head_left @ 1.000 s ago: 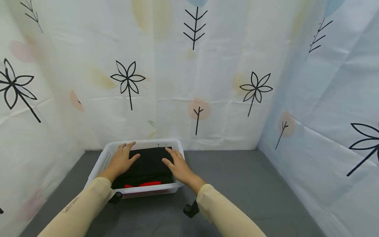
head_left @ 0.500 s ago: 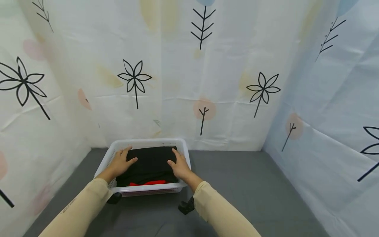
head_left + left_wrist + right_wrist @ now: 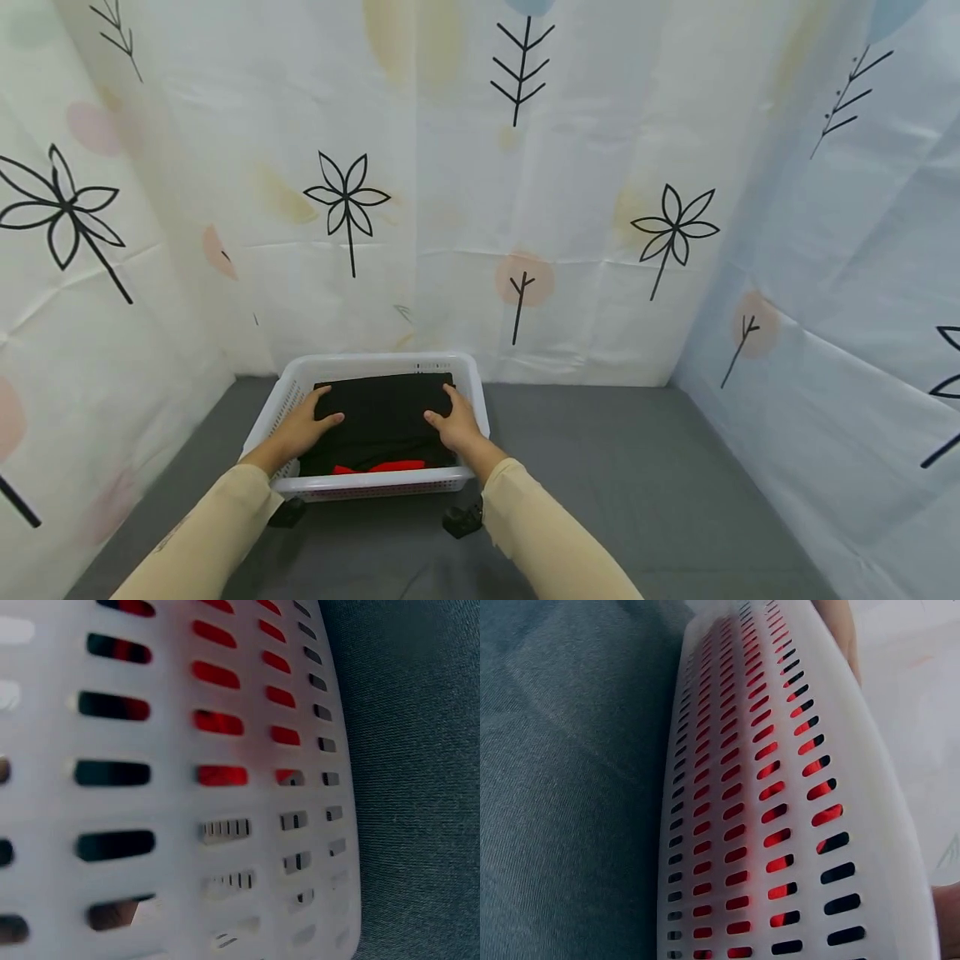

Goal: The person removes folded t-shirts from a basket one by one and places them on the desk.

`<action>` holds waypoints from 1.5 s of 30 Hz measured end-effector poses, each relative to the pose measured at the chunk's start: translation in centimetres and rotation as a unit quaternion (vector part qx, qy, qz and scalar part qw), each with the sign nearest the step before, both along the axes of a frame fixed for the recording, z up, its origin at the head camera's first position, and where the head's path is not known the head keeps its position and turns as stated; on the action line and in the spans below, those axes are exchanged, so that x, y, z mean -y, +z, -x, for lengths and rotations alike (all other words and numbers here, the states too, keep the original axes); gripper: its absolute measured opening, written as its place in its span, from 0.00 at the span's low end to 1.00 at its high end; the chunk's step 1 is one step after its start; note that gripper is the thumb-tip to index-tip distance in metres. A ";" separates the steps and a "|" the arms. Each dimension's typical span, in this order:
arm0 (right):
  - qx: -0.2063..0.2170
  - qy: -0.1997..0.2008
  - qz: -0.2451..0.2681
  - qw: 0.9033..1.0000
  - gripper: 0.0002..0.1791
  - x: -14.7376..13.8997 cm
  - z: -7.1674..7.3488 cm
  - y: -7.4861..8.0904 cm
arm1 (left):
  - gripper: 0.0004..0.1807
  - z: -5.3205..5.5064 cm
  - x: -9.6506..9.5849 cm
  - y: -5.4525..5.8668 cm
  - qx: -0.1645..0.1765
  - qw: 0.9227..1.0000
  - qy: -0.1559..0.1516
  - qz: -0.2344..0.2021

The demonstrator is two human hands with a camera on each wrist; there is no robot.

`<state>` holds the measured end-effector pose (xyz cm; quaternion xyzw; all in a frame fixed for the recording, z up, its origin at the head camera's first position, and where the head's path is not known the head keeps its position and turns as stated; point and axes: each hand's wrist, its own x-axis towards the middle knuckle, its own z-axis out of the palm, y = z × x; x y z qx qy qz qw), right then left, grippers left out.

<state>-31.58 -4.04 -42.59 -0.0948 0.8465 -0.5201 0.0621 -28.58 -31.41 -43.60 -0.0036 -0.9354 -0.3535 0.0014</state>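
Note:
In the head view a white slotted plastic basket [image 3: 375,360] holds a folded black cloth [image 3: 390,408], with a strip of red cloth [image 3: 397,466] showing along its near side. My left hand [image 3: 300,427] reaches over the near rim to the black cloth's left edge, fingers extended and thumb spread over the cloth. At the right edge, my right hand [image 3: 459,427] mirrors it, thumb pointing inward. Both wrist views mostly show the basket's near wall, with red and black fabric behind the slots. The undersides of both hands are hidden.
The basket stands on a dark grey table [image 3: 600,483] close to the back wall, which is covered by a white curtain [image 3: 450,183] with plant drawings. Curtain also hangs on the left and right sides. Black wrist mounts [image 3: 462,521] hang under the sleeves.
Both hands have come down closer to the edges of the black cloth, the left drawing slightly nearer. The head view has shifted, moving the scene rightward in the picture. The basket stays put.

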 end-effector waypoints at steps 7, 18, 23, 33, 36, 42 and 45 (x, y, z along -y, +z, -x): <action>0.046 -0.009 0.042 0.998 0.37 0.1 0.5 -0.8 | 0.40 -0.3 0.0 -0.2 0.018 0.999 0.007 -0.037; 0.092 -0.019 0.097 0.991 0.38 0.3 1.2 -1.1 | 0.39 0.2 0.7 -0.2 0.008 0.997 0.013 -0.074; 0.101 -0.021 0.120 0.987 0.38 0.2 1.3 -1.0 | 0.37 0.3 0.7 -0.3 0.004 0.996 0.019 -0.090; 0.109 -0.018 0.143 0.984 0.37 0.2 1.5 -1.1 | 0.36 0.4 1.0 -0.4 0.008 0.995 0.037 -0.092; 0.112 -0.019 0.153 0.982 0.37 0.2 1.5 -1.1 | 0.36 0.4 1.0 -0.4 0.011 0.994 0.035 -0.099; 0.121 -0.019 0.174 0.977 0.37 0.2 1.5 -0.9 | 0.36 0.5 1.2 -0.5 0.019 0.991 0.032 -0.132; 0.126 -0.020 0.186 0.974 0.37 0.2 1.4 -0.9 | 0.37 0.5 1.3 -0.5 0.021 0.989 0.033 -0.140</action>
